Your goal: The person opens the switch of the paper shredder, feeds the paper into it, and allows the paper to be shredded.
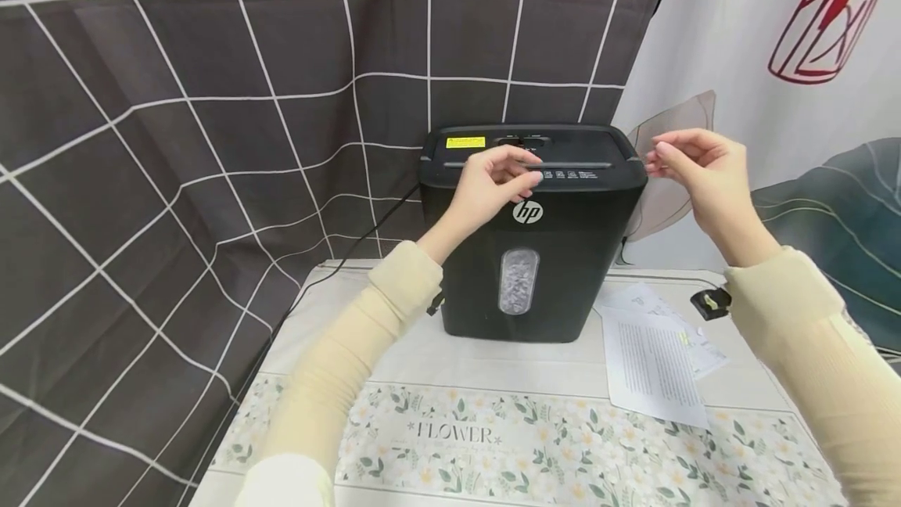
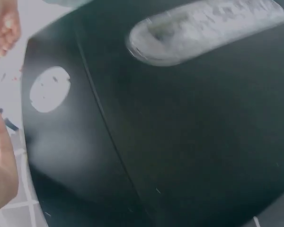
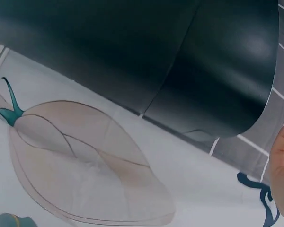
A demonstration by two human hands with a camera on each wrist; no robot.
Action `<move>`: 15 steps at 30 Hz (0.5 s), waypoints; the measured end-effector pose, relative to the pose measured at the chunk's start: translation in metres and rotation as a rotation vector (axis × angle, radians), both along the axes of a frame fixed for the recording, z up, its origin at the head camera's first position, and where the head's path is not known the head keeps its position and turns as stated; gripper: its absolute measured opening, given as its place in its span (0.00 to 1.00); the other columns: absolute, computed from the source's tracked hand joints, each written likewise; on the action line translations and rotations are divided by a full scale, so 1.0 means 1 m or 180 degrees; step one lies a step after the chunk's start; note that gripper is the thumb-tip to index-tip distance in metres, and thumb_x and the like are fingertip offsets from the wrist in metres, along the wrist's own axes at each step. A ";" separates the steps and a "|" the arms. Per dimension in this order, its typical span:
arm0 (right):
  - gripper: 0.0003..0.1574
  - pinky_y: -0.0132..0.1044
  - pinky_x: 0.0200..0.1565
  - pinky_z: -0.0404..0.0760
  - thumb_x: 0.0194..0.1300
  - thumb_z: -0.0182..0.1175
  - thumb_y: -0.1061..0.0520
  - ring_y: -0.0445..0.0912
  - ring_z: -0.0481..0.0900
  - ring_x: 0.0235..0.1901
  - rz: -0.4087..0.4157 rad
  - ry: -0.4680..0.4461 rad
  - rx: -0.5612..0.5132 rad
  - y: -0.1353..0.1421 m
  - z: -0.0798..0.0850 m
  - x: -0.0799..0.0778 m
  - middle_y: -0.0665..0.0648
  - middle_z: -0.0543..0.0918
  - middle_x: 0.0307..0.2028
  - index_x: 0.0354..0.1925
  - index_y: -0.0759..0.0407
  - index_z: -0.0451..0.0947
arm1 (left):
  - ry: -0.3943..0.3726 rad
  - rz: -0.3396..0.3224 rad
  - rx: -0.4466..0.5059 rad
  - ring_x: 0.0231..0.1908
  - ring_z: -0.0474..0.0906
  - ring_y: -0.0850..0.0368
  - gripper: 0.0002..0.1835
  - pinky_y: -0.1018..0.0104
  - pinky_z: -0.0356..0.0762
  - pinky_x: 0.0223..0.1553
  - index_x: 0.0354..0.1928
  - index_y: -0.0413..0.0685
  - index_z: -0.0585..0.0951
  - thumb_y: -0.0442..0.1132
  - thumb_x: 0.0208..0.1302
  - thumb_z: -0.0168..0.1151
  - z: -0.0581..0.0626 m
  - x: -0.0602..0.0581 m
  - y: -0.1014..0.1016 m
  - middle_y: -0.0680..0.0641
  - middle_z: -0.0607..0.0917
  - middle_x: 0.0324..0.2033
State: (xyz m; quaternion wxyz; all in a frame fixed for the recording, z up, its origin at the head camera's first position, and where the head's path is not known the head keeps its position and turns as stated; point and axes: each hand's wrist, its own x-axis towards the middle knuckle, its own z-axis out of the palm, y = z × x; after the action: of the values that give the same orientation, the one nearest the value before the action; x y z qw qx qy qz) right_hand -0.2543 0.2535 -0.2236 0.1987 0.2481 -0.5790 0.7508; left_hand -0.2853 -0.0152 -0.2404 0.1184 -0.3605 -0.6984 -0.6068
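A black paper shredder (image 1: pixel 486 257) with an hp logo stands upright on the table, its clear front window (image 1: pixel 518 282) showing white shreds. In the head view my left hand (image 1: pixel 496 178) hovers over the front of the shredder's top, fingers loosely bent and nothing visible between them. The left wrist view catches only part of that hand (image 2: pixel 2 161) at its left edge, beside the shredder's dark front. My right hand (image 1: pixel 700 167) is raised just off the shredder's right end, fingers loosely bent around nothing visible. Only a sliver of it (image 3: pixel 283 165) appears in the right wrist view.
Printed paper sheets (image 1: pixel 651 366) lie overlapping on the table to the right of the shredder. A floral runner (image 1: pixel 493 444) crosses the table's front. From the shredder's left side a black cord (image 1: pixel 352 253) runs down past the table edge. Dark checked curtain (image 1: pixel 281 61) hangs behind.
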 end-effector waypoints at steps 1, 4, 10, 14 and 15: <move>0.08 0.30 0.33 0.84 0.58 0.56 0.76 0.44 0.84 0.25 0.0007 0.0027 -0.0046 0.003 -0.003 0.002 0.57 0.86 0.27 0.35 0.72 0.81 | 0.0027 -0.0063 -0.0036 0.23 0.81 0.51 0.12 0.67 0.82 0.28 0.43 0.32 0.80 0.28 0.55 0.66 -0.002 0.005 0.001 0.35 0.85 0.29; 0.09 0.31 0.33 0.84 0.59 0.54 0.77 0.45 0.84 0.25 0.0028 0.0074 -0.0183 0.010 -0.011 0.007 0.59 0.86 0.27 0.35 0.73 0.80 | 0.0078 -0.0231 -0.0234 0.24 0.79 0.44 0.13 0.67 0.80 0.26 0.43 0.34 0.81 0.30 0.55 0.67 -0.009 0.020 0.006 0.38 0.85 0.28; 0.09 0.29 0.33 0.84 0.59 0.53 0.78 0.45 0.84 0.24 -0.0078 0.0182 -0.0105 0.016 -0.025 0.025 0.58 0.86 0.27 0.36 0.74 0.79 | 0.0010 -0.0480 -0.0349 0.25 0.79 0.44 0.13 0.65 0.82 0.28 0.44 0.37 0.81 0.30 0.55 0.67 -0.034 0.044 0.017 0.39 0.85 0.28; 0.09 0.26 0.35 0.83 0.60 0.53 0.77 0.43 0.83 0.26 -0.0300 0.0219 0.0158 0.021 -0.037 0.040 0.55 0.86 0.29 0.38 0.76 0.78 | -0.0169 -0.0545 -0.0325 0.23 0.79 0.55 0.13 0.65 0.83 0.28 0.44 0.36 0.81 0.29 0.55 0.67 -0.058 0.055 0.021 0.38 0.85 0.28; 0.09 0.25 0.36 0.83 0.60 0.53 0.77 0.42 0.83 0.26 -0.0367 0.0214 0.0214 0.022 -0.040 0.042 0.55 0.86 0.29 0.39 0.76 0.78 | -0.0218 -0.0542 -0.0310 0.23 0.79 0.58 0.13 0.65 0.83 0.28 0.44 0.36 0.81 0.29 0.55 0.66 -0.064 0.057 0.022 0.38 0.85 0.28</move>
State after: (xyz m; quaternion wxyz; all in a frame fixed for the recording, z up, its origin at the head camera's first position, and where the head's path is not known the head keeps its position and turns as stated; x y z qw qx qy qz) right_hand -0.2118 0.2759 -0.2631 0.2525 0.2460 -0.6102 0.7095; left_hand -0.2287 0.0064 -0.3039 0.0247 -0.4030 -0.6975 -0.5920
